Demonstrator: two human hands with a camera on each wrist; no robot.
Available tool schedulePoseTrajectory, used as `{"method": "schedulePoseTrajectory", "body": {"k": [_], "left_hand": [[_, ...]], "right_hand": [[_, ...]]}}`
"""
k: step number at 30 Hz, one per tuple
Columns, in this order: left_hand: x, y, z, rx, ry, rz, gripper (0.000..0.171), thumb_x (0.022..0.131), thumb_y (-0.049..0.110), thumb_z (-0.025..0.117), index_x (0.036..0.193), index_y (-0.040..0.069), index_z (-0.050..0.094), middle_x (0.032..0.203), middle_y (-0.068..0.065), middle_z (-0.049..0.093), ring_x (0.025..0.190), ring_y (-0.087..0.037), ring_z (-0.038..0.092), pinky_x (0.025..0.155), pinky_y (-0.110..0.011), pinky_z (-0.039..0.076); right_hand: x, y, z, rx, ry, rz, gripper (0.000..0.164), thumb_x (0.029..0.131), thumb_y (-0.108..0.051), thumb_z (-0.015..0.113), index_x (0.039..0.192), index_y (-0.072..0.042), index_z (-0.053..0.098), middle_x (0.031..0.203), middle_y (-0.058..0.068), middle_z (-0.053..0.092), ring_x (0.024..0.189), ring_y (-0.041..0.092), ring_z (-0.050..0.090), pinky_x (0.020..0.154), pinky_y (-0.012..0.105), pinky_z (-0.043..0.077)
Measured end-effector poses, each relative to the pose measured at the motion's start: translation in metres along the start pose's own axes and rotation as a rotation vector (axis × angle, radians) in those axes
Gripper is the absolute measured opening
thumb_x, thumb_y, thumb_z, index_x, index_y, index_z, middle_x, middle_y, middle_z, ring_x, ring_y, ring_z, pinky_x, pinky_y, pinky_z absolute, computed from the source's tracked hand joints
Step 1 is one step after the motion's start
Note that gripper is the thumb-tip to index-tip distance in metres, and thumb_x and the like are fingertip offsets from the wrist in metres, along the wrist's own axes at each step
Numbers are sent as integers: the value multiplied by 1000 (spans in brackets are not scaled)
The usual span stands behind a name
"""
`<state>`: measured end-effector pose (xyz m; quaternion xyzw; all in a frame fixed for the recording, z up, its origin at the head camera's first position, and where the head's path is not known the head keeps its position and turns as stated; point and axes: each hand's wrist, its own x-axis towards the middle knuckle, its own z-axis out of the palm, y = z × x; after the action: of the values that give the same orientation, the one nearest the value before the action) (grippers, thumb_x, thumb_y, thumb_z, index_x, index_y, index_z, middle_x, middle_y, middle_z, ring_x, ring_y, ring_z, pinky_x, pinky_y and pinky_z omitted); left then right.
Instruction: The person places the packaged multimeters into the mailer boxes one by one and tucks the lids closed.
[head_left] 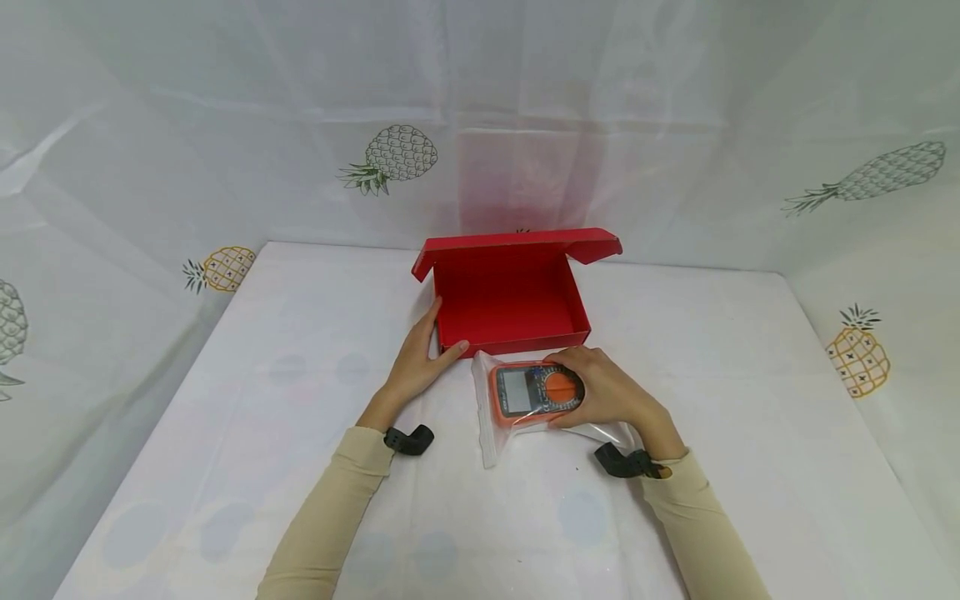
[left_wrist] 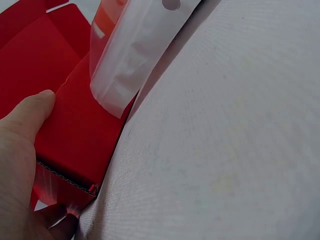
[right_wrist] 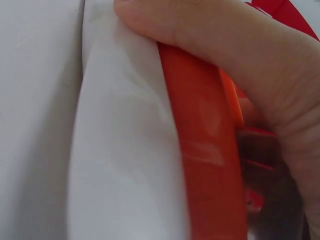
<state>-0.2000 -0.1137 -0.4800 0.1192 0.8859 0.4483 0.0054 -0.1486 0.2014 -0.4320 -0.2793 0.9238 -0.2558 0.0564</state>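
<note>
Meter (head_left: pixel 517 396) in its clear bag (head_left: pixel 487 442) is just in front of the red box (head_left: pixel 517 343), display facing up, its long side running along the front wall. My right hand (head_left: pixel 603 387) has hold of it at the dial (head_left: pixel 560 387) end: thumb (right_wrist: pixel 200 20) on the near edge, the other fingers over the far edge, closed only as far as the meter's width allows. Gripping through the plastic brings bag and meter under one hold, and taking it by one end leaves the display uncovered. I cannot tell whether its underside rests on the worktop (head_left: pixel 300 333) or is slightly raised. One end of the bag points toward my left thumb; loose plastic trails out below my right palm.

My left hand (head_left: pixel 414 358) is at the box's front left corner, spread wide, thumb at the front wall, fingers (left_wrist: pixel 52 225) against the outside of the side wall. It isn't clenched; I judge that bracing two walls at once keeps a light carton from sliding or turning. The box stands open, its lid (head_left: pixel 510 243) up at the far side, which leaves the mouth within reach of both hands.
</note>
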Motion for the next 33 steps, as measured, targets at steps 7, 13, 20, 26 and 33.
{"method": "schedulePoseTrajectory", "body": {"k": [7, 13, 20, 26, 33], "left_hand": [[0, 1, 0, 0, -4, -5, 91, 89, 44, 66, 158, 23, 11, 162, -4, 20, 145, -27, 25, 111, -55, 34], [0, 2, 0, -1, -2, -4, 91, 89, 43, 65, 158, 22, 10, 162, -5, 20, 145, -27, 25, 112, -54, 32], [-1, 3, 0, 6, -6, -24, 91, 89, 44, 66, 158, 23, 10, 161, -5, 21, 144, -27, 25, 111, -54, 33], [-1, 3, 0, 7, -3, -23, 91, 89, 44, 66, 158, 23, 11, 161, -5, 21, 144, -27, 26, 112, -54, 32], [-2, 3, -1, 15, 3, -8, 90, 90, 44, 65, 158, 21, 12, 162, -4, 21, 145, -26, 26, 114, -53, 29]], "right_hand": [[-3, -1, -6, 3, 5, -1, 83, 62, -46, 90, 129, -10, 58, 120, 5, 59, 106, 21, 50, 81, 36, 54], [-4, -1, -10, -8, 37, -29, 85, 60, -46, 90, 130, -9, 58, 120, 5, 60, 105, 19, 51, 84, 40, 53], [-5, -2, -12, -17, 80, -75, 85, 58, -45, 91, 128, -9, 58, 120, 5, 61, 106, 17, 51, 90, 44, 49], [-6, -4, -14, 2, 96, -81, 84, 57, -41, 93, 127, -8, 59, 121, 6, 61, 108, 19, 51, 94, 47, 47], [-9, -2, -15, 18, 148, -112, 85, 57, -41, 94, 127, -8, 58, 119, 5, 61, 106, 18, 51, 90, 46, 48]]}}
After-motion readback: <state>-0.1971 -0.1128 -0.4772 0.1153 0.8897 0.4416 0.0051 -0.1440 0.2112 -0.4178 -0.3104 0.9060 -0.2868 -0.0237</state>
